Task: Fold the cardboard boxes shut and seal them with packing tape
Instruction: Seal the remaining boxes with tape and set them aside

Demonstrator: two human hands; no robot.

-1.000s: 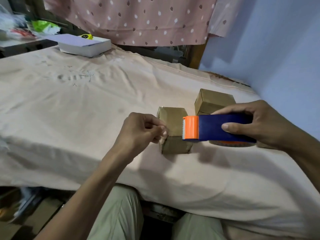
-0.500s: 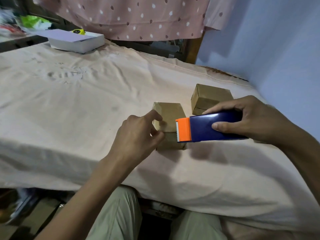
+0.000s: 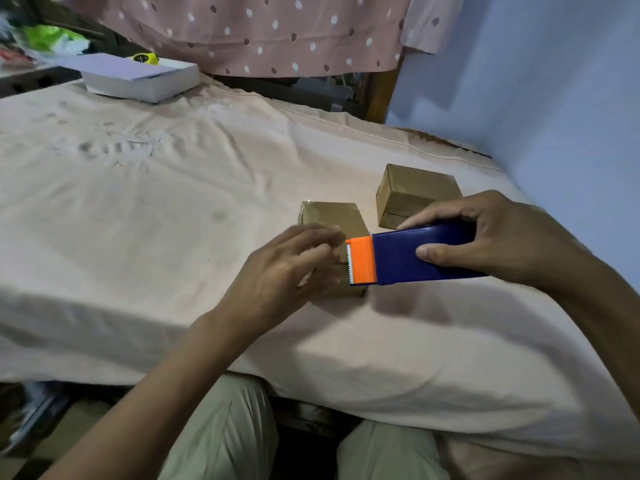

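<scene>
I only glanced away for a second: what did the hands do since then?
The left hand let go its pinch at the near box and now lies with fingers straight and blurred against it. The right hand still grips the tape dispenser over that box. The far box stayed put.

A home bedroom: bed (image 3: pixel 173 202) under a rumpled peach sheet, dotted pink fabric (image 3: pixel 263 29) hung behind, plain blue wall (image 3: pixel 536 81) alongside.
</scene>
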